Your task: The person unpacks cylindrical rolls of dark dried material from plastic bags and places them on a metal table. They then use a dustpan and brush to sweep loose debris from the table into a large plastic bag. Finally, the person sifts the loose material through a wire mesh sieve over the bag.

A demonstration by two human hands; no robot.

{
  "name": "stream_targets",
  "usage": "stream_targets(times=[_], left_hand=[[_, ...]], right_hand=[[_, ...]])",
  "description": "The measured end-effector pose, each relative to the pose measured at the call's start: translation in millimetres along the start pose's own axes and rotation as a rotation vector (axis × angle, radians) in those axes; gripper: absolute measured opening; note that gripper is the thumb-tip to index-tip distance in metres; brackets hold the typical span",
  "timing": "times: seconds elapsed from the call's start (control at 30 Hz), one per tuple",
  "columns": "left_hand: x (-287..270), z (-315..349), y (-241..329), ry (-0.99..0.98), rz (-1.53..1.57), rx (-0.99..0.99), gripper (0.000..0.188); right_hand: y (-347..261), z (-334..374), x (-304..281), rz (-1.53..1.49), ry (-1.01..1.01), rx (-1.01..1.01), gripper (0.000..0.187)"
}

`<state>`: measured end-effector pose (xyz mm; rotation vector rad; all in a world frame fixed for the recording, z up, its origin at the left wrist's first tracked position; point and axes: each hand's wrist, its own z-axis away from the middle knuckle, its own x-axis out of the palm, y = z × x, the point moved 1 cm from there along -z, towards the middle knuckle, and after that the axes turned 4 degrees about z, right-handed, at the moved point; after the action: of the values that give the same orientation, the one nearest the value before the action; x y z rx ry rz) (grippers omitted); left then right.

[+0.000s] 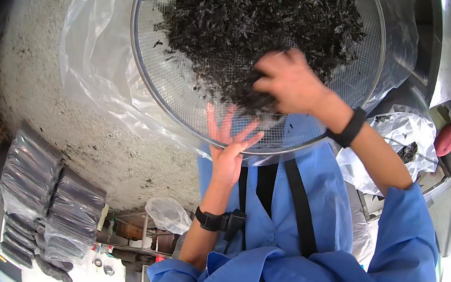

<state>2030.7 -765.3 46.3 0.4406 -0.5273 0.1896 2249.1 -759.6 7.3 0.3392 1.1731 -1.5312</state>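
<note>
A wide round wire-mesh sieve [152, 64] holds a large heap of black, dried, seaweed-like flakes [245, 14]. At the near rim, my left hand [229, 156] holds the sieve from below, its fingers spread and showing through the mesh. My right hand [293, 84] is in the near side of the heap, fingers bent around some of the flakes. Motion blurs this hand, and flakes hide some of its fingertips. Loose bits lie scattered on the mesh near the left fingers.
Clear plastic sheeting [91, 55] spreads beneath the sieve on the rough floor [33, 51]. To the right, an open clear bag [422, 128] contains dark material, near a red bundle [450, 139]. Packed dark bags [32, 169] are stacked at lower left.
</note>
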Motion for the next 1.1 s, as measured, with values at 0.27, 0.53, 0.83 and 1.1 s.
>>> stream_targets(times=[0.27, 0.53, 0.83, 1.1], left_hand=[[-1, -3, -1, -0.015, 0.029, 0.041, 0.100], [-3, -5, 3, -0.012, -0.018, 0.043, 0.099], [-9, -15, -3, -0.018, 0.011, 0.051, 0.100], [-7, -19, 1, 0.005, 0.007, 0.056, 0.103]], right_hand=[[-49, -31, 16, -0.032, 0.288, 0.117, 0.042], [-28, -17, 23, -0.193, 0.152, 0.741, 0.067], [-44, 5, 41, -0.264, 0.162, 0.491, 0.056], [33, 68, 17, 0.256, 0.356, 0.867, 0.064]])
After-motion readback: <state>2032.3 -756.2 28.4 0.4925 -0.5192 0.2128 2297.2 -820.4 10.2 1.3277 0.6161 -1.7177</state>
